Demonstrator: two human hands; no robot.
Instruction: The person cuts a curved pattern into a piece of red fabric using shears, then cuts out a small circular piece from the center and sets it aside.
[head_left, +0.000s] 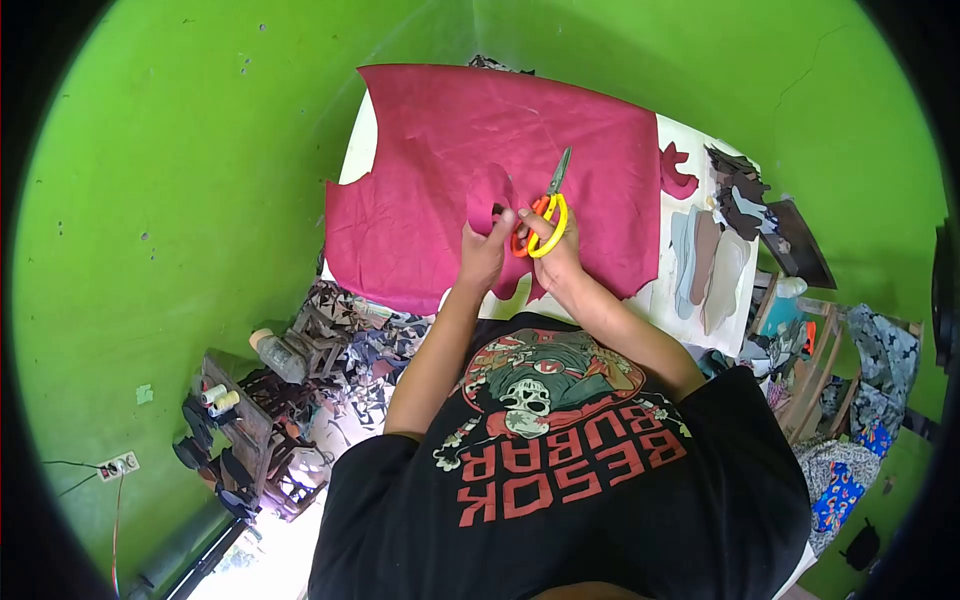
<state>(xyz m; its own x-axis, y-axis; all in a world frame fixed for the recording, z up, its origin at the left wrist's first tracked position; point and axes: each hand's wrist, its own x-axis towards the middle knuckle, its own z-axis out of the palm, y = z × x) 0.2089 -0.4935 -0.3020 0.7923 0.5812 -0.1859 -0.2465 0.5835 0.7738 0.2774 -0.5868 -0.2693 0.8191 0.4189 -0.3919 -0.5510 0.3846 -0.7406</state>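
A white desk carries a large red sheet; beside it lie a red scrap, flat soles and dark scraps.

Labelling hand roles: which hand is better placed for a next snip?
Right, probably: the right hand holds the scissors, blades pointing forward over the magenta sheet; the left hand holds a curled magenta piece.
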